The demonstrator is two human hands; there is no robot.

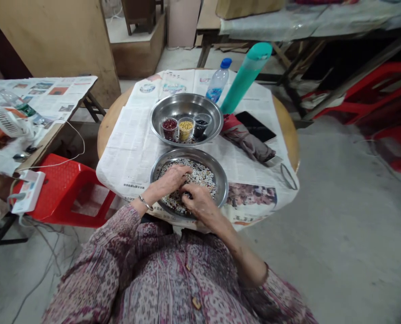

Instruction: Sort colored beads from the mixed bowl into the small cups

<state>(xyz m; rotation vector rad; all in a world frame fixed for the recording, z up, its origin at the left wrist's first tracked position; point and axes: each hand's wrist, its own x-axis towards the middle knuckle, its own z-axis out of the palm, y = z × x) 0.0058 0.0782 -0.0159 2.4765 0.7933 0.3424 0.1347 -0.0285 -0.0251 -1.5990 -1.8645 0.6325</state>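
Both hands are over a steel basin (223, 189) whose bottom is covered with mixed white, dark and coloured grains (202, 174). My left hand (173, 177), with a bangle at the wrist, rests on the grains with its fingers stretched forward and a little bent. Beside it, my right hand (202, 201) has its fingers curled and drawn together at the grains; anything between them is too small to make out. Just behind stands a second steel basin (158, 110) holding cups of dark red beans (169, 128), yellow beans (186, 128) and black beans (200, 127).
Newspaper covers the round table (119, 139). At its back stand a water bottle (218, 81) and a teal cylinder (246, 78). A folded umbrella (249, 143) and a black phone or tablet (255, 127) lie right. A red stool (69, 191) with a power strip (28, 191) is left.
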